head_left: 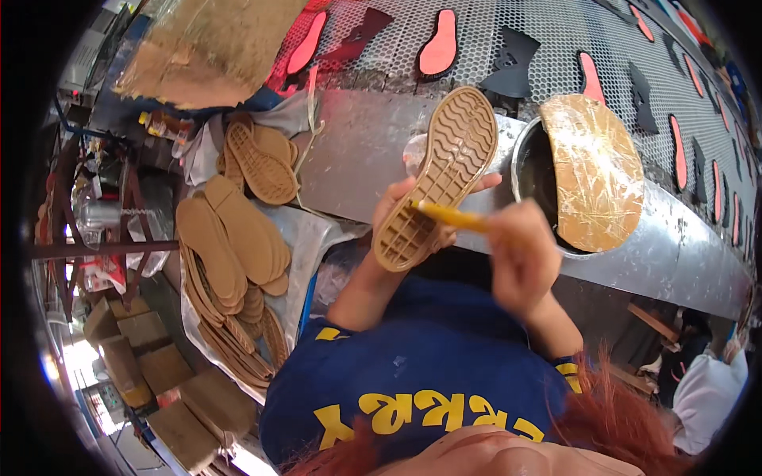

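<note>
My left hand [394, 198] holds a tan rubber shoe sole [456, 147] from below and at its edge. The sole is tilted, with wavy ridges at the broad end and a grid of hollows at the narrow end facing up. In my closed right hand [522, 258], slightly blurred, is a slim yellow brush [452, 216]. Its tip lies over the grid part of the sole; whether it touches, I cannot tell. Right of the sole stands a round metal pot [524, 170] with dark insides, partly covered by a tape-wrapped cardboard piece [599, 174].
Stacks of tan soles [210, 258] lie on a plastic-covered surface at left, with more soles [262, 165] beyond. A metal ledge [341, 151] borders a mesh conveyor [508, 20] carrying pink insoles [438, 44] and black cut pieces [512, 63]. Cardboard boxes [198, 408] sit lower left.
</note>
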